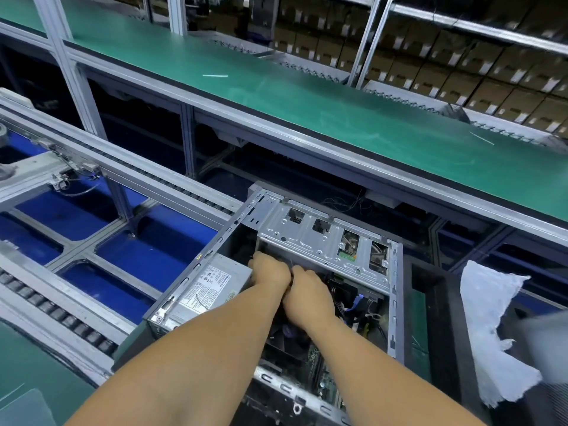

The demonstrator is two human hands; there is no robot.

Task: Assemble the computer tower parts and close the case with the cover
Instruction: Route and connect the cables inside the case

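An open grey computer case (395,290) lies on its side in the lower middle of the view, its cover off. A silver drive cage (310,235) spans its far end, and a power supply (212,287) with a white label sits at its left. Cables and the motherboard (362,315) show at the right inside. My left hand (270,269) and my right hand (307,293) are side by side deep in the case, just under the drive cage. Their fingers curl downward out of sight, and whatever they hold is hidden.
The case sits on a black pallet (442,330) on a roller conveyor (61,315). A white crumpled sheet (491,327) lies at the right. A green-topped bench (307,96) runs across behind, with stacked cardboard boxes (461,66) on shelves beyond it.
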